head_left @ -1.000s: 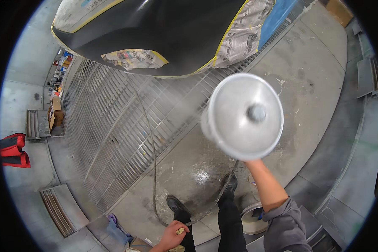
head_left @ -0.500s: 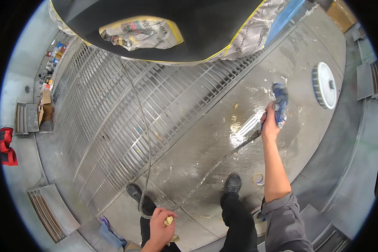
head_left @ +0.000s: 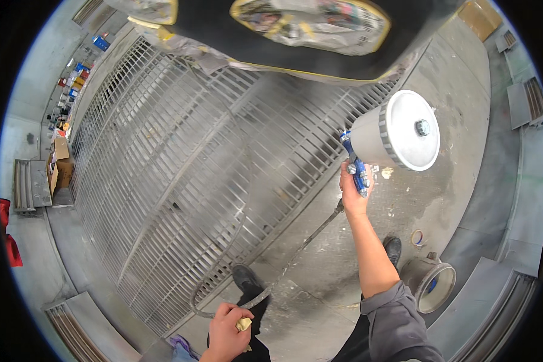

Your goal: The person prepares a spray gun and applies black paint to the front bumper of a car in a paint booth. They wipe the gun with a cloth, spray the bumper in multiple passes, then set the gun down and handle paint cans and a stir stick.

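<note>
My right hand (head_left: 357, 202) is wrapped round the grip of a blue spray gun (head_left: 358, 175), held out ahead of me to the right. A large pale cup (head_left: 368, 140) with a white lid (head_left: 404, 130) sits on the gun. From the grip a grey air hose (head_left: 311, 238) runs down to the left and loops past my left hand (head_left: 224, 332). That hand is closed low in front of my body on a crumpled yellowish cloth (head_left: 243, 324). Whether it also touches the hose cannot be made out.
Ahead is a black vehicle panel (head_left: 208, 39), its openings masked with newspaper and yellow tape. A metal floor grating (head_left: 181, 175) spreads at left. A tape roll (head_left: 416, 236) and grey pot (head_left: 431, 288) are near my right foot. A cardboard box (head_left: 60, 166) stands along the left wall.
My view has shifted, and the panel appears further right. My right hand has swung the spray gun left, over the grating's edge. The left hand still grips the cloth.
</note>
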Available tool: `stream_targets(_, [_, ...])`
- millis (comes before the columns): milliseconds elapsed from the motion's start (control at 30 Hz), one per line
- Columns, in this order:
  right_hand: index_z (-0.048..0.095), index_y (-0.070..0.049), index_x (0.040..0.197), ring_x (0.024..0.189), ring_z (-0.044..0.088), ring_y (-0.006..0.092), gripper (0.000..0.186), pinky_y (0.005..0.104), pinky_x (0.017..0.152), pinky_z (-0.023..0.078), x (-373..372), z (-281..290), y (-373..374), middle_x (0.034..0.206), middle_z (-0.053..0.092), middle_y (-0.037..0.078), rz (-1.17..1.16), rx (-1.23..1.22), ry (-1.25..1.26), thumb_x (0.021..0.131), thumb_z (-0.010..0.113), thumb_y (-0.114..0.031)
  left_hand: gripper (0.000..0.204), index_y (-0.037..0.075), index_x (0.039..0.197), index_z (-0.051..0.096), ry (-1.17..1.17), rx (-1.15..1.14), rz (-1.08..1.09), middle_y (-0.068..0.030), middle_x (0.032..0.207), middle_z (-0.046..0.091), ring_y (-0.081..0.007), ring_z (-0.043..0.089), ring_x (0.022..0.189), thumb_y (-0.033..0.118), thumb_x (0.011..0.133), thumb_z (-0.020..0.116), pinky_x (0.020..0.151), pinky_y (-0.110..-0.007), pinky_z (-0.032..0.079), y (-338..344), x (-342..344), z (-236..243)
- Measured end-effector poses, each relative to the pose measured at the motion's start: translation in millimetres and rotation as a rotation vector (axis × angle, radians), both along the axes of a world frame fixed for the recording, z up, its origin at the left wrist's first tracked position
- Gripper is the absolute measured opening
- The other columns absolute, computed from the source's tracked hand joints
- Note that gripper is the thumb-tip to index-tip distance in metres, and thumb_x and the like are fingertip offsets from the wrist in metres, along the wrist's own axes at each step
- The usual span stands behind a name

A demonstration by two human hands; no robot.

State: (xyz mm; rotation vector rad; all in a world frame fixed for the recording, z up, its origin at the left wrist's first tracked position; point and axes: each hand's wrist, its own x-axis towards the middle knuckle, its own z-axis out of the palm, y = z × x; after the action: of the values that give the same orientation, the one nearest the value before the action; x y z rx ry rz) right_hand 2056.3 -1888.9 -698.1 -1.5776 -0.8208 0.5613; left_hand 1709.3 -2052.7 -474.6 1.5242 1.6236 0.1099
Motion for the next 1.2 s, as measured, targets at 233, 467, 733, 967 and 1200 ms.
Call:
stream_targets(233, [0.064,-0.001,0.097,0.073,0.056,0.0087,0.018,0.028,0.071,0.049,-154.0,17.2,76.2,0.081,0.067,0.003,0.046,0.018,0.101,0.091,0.077,-0.011,0.013,0.006,0.094,0.07,-0.039,-0.001,0.046,-0.0174,0.098,0.063,-0.0405,0.062,0.093,0.003,0.083,0.065,0.081,-0.046,0.051,42.6,-136.5,-0.9])
stream_targets(467, [0.067,0.0,0.103,0.079,0.061,0.0139,0.016,0.0307,0.078,0.05,-258.2,62.3,135.8,0.087,0.068,0.003,0.241,0.083,-0.119,0.092,0.074,-0.009,0.017,0.006,0.094,0.07,-0.087,-0.009,0.1,-0.0167,0.1,0.063,-0.04,0.062,0.095,0.0,0.081,0.063,0.083,-0.046,0.051,67.5,-221.2,-21.4])
stream_targets(733, [0.057,-0.005,0.104,0.059,0.051,0.0085,0.012,0.0244,0.052,0.04,-250.9,61.4,127.4,0.078,0.056,0.001,0.135,0.168,0.306,0.098,0.067,-0.007,0.021,0.007,0.097,0.07,-0.046,-0.013,0.074,-0.0156,0.103,0.064,-0.0404,0.062,0.098,0.0,0.079,0.065,0.083,-0.047,0.051,79.7,-227.6,-4.6])
stream_targets(967, [0.061,-0.002,0.097,0.052,0.049,0.0083,0.01,0.0257,0.048,0.039,-154.1,56.0,47.5,0.064,0.055,0.001,-0.167,0.108,0.288,0.094,0.07,-0.006,0.02,0.008,0.096,0.07,-0.078,-0.044,-0.069,-0.0153,0.1,0.065,-0.0411,0.062,0.092,0.001,0.077,0.067,0.078,-0.048,0.051,93.2,-169.6,3.7])
stream_targets(1200, [0.058,-0.001,0.105,0.054,0.049,0.0087,0.014,0.025,0.049,0.038,-60.2,83.4,-13.5,0.07,0.058,0.003,-0.327,0.145,0.237,0.092,0.062,-0.004,0.017,0.009,0.095,0.07,-0.058,-0.012,-0.224,-0.0158,0.099,0.065,-0.0413,0.063,0.09,0.004,0.079,0.067,0.077,-0.048,0.052,95.7,-100.0,33.4])
